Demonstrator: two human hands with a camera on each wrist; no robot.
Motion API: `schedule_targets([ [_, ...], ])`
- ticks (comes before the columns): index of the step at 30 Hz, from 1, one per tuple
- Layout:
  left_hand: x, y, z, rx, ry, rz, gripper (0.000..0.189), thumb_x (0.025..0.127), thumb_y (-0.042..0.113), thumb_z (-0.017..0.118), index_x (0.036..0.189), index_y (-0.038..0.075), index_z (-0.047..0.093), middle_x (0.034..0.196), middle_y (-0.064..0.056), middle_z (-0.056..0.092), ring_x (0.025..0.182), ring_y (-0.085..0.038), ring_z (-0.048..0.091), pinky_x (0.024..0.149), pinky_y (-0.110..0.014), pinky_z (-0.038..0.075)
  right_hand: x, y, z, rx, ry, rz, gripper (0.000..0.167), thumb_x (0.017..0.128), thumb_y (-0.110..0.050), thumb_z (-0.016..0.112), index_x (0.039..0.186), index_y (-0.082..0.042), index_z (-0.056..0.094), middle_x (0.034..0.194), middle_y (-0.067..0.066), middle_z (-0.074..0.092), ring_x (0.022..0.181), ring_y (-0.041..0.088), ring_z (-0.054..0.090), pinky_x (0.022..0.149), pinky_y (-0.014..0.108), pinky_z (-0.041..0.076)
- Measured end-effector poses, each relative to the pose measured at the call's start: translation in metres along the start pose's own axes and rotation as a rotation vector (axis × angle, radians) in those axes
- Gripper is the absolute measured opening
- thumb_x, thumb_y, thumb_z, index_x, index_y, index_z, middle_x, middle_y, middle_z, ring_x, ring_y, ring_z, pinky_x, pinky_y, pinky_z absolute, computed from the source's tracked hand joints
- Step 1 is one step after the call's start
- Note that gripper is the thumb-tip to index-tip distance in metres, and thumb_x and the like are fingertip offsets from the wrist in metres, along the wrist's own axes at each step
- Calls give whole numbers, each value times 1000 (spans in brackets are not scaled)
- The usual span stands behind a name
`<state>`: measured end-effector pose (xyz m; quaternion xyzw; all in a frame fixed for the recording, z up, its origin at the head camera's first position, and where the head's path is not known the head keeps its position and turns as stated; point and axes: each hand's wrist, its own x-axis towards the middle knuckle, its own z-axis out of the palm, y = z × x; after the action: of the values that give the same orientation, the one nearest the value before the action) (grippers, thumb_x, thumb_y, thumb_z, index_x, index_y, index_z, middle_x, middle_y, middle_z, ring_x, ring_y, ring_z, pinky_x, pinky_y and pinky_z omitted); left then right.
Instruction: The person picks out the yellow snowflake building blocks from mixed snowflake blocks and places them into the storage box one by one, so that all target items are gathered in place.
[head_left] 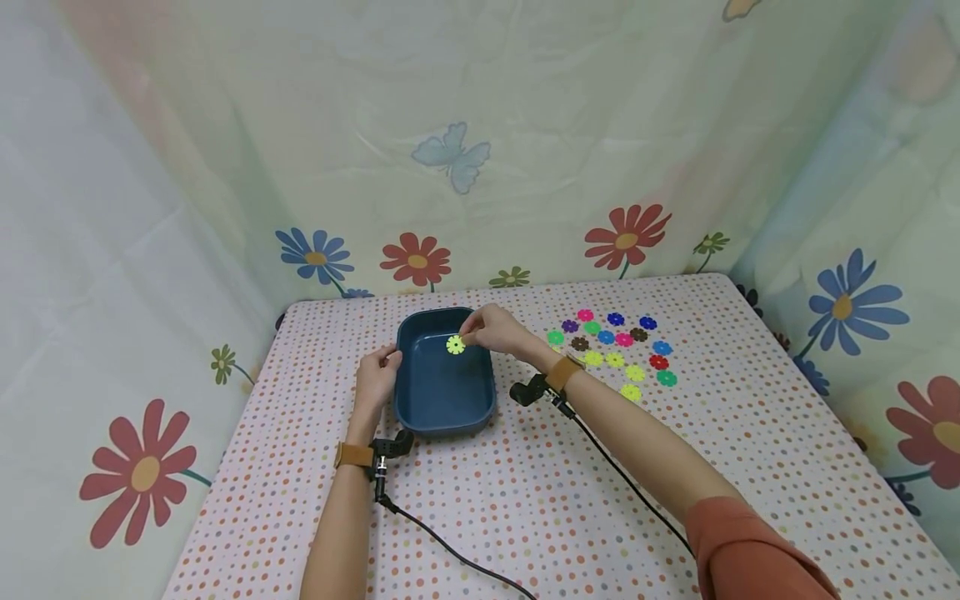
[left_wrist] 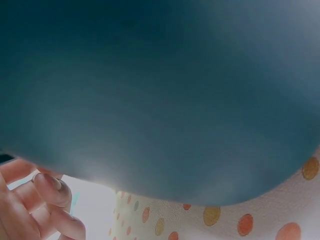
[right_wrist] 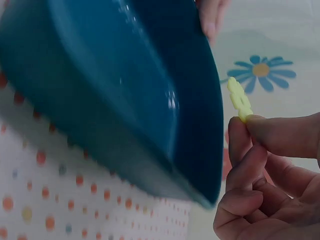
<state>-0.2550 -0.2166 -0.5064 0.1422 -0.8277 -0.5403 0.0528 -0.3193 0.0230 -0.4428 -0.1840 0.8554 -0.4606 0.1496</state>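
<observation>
A deep blue rectangular plastic basin (head_left: 444,392) with rounded corners stands on the table. My left hand (head_left: 377,375) holds its left rim with bent fingers. In the left wrist view the basin's blurred wall (left_wrist: 165,125) covers most of the picture, with the left hand's fingers (left_wrist: 52,190) at the lower left. Above the basin's far right part, my right hand (head_left: 495,331) pinches a pale yellow snowflake-shaped plastic disc (head_left: 455,344) between thumb and forefinger. In the right wrist view this disc (right_wrist: 240,99) appears edge-on, apart from the basin rim.
To the right, several loose flower-shaped discs (head_left: 624,339) in pink, blue, green, brown, red and yellow lie scattered on the dotted tablecloth (head_left: 525,500). Flower-printed curtains (head_left: 480,217) enclose the table. Black cables (head_left: 450,546) run from the wrist cameras across the near side.
</observation>
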Motion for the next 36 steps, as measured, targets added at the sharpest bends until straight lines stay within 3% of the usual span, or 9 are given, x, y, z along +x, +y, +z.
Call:
schedule_targets([
  [6, -1, 0, 0, -4, -3, -11, 42, 107, 26, 51, 144, 4, 56, 124, -16, 61, 103, -26, 56, 84, -38, 46, 7, -10, 26, -42, -38, -23, 7, 93, -9, 71, 96, -5, 74, 92, 5, 69, 83, 19, 58, 74, 32, 48],
  [13, -2, 0, 2, -6, 4, -17, 41, 107, 26, 51, 143, 6, 57, 114, -16, 62, 95, -26, 55, 78, -36, 44, 9, -18, 52, -116, -95, -45, 4, 90, -7, 72, 91, -6, 76, 87, 0, 70, 79, 16, 59, 73, 30, 47],
  [16, -2, 0, 2, -10, -2, -15, 41, 107, 26, 52, 142, 6, 57, 117, -15, 63, 97, -25, 57, 79, -36, 46, 10, -19, 60, -118, -125, -49, 4, 90, -5, 71, 91, -5, 76, 88, 1, 69, 78, 16, 58, 72, 29, 46],
  [24, -2, -1, 0, -26, -18, -1, 42, 107, 26, 51, 143, 5, 57, 134, -16, 60, 106, -26, 59, 82, -37, 46, 11, -18, 72, -154, -205, -21, 9, 90, -4, 69, 88, -8, 76, 92, -1, 70, 81, 16, 58, 75, 30, 46],
  [31, -2, -2, 0, -40, -19, -14, 42, 107, 26, 51, 144, 5, 55, 139, -18, 57, 120, -30, 58, 97, -47, 48, 9, -19, 76, -202, -268, 32, 12, 90, -3, 68, 83, -11, 75, 89, 0, 70, 83, 16, 59, 78, 32, 47],
  [36, -1, -2, 0, -44, -18, -16, 42, 107, 26, 51, 144, 5, 56, 148, -16, 51, 126, -30, 55, 100, -47, 47, 9, -23, 77, -273, -321, 55, 11, 90, -6, 71, 81, -12, 74, 84, -2, 69, 80, 13, 59, 76, 30, 48],
])
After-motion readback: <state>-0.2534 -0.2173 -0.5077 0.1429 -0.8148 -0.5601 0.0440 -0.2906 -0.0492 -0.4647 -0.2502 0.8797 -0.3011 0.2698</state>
